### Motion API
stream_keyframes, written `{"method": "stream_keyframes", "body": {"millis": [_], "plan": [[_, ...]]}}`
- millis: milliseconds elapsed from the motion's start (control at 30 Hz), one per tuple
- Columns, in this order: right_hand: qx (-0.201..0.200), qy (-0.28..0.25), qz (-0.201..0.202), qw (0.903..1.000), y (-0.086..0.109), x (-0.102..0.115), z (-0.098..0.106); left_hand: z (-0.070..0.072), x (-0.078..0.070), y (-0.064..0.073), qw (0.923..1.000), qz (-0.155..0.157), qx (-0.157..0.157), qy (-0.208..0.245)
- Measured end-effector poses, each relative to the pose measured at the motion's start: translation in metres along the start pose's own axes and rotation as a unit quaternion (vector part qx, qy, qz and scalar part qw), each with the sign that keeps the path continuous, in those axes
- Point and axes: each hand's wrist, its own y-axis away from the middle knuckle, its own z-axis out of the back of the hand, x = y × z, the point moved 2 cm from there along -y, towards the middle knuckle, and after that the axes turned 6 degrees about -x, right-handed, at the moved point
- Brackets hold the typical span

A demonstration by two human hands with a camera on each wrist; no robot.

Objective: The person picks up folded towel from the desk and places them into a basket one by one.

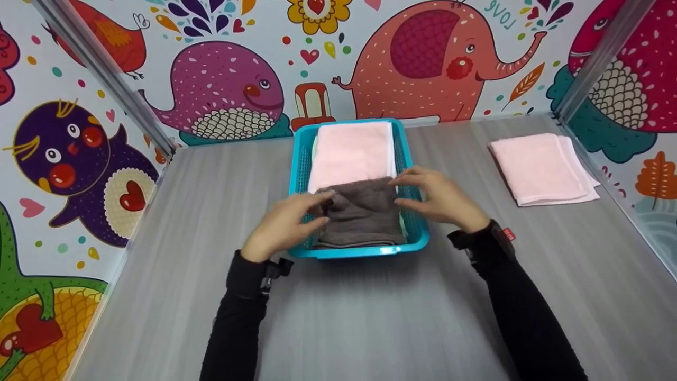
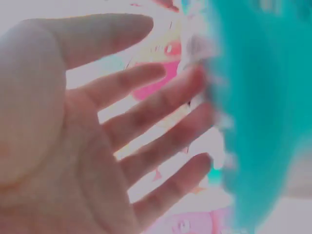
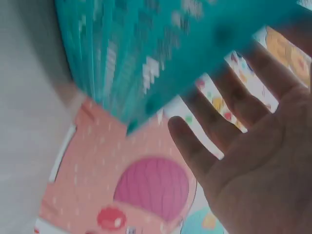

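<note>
A turquoise plastic basket [image 1: 359, 253] stands on the grey table. In its front half lies a folded dark brown cloth [image 1: 365, 219], slightly wrinkled on top. Behind that lies a folded pink towel [image 1: 351, 153]. My left hand [image 1: 285, 219] reaches over the left rim, fingertips at the cloth's left side. Over the right rim, my right hand [image 1: 441, 198] has its fingertips by the cloth's right edge. Both wrist views show spread, fairly straight fingers beside the basket wall [image 2: 258, 112], with nothing in the left palm [image 2: 92, 146] or right palm [image 3: 263, 165]. Whether the fingertips touch the cloth is unclear.
Another folded pink towel [image 1: 545, 169] lies on the table [image 1: 211, 211] to the right of the basket. Cartoon-printed panels [image 1: 222, 90] enclose the table at the back and sides, with metal posts [image 1: 111, 79] at the corners.
</note>
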Motion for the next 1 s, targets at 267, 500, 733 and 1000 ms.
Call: {"method": "stream_keyframes", "body": {"millis": [267, 500, 733, 1000], "plan": [[-0.104, 0.110, -0.171, 0.9735, 0.023, -0.108, 0.050, 0.002, 0.059, -0.004, 0.9930, 0.084, -0.074, 0.037], [-0.007, 0.122, -0.311, 0.9427, 0.074, -0.197, 0.068, -0.015, 0.078, -0.011, 0.9870, 0.088, -0.075, 0.112], [0.109, 0.088, -0.329, 0.9338, 0.089, -0.211, 0.072, -0.026, 0.082, -0.017, 0.9817, 0.068, -0.067, 0.165], [0.126, 0.110, -0.309, 0.9362, 0.062, -0.179, 0.051, -0.027, 0.086, -0.016, 0.9789, 0.061, -0.072, 0.181]]}}
